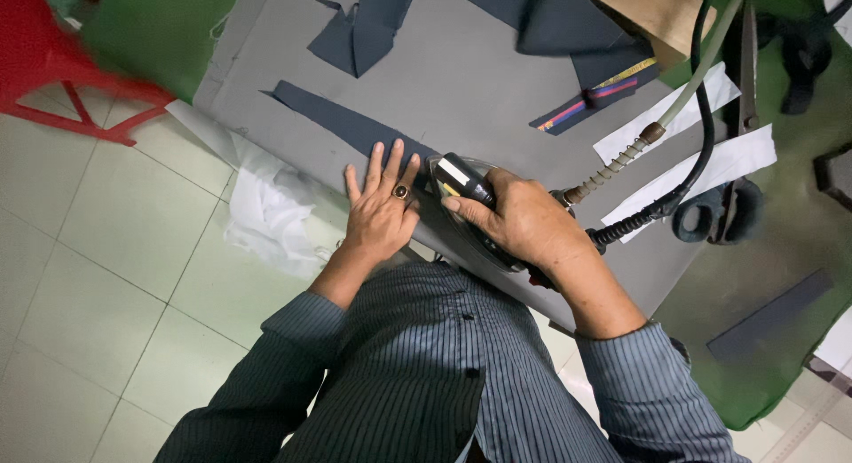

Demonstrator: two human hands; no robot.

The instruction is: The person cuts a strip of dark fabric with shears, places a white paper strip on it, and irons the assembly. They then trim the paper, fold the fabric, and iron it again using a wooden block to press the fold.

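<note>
My left hand (382, 210) lies flat, fingers spread, on a long dark blue-grey fabric strip (333, 118) that stretches across the grey padded board (479, 81). A ring shows on one finger. My right hand (524, 219) grips the black handle of a steam iron (461, 181), which rests on the strip just right of the left hand. A spring-wrapped hose and black cable (661, 205) run from the iron's back toward the upper right.
More dark fabric pieces (373, 23) lie at the board's far side. White paper strips (674, 117), large scissors (728, 205) and a coloured measuring tape (595, 94) sit at the right. White cloth (266, 205) hangs off the left edge. A red stool (53, 63) stands on the tiled floor.
</note>
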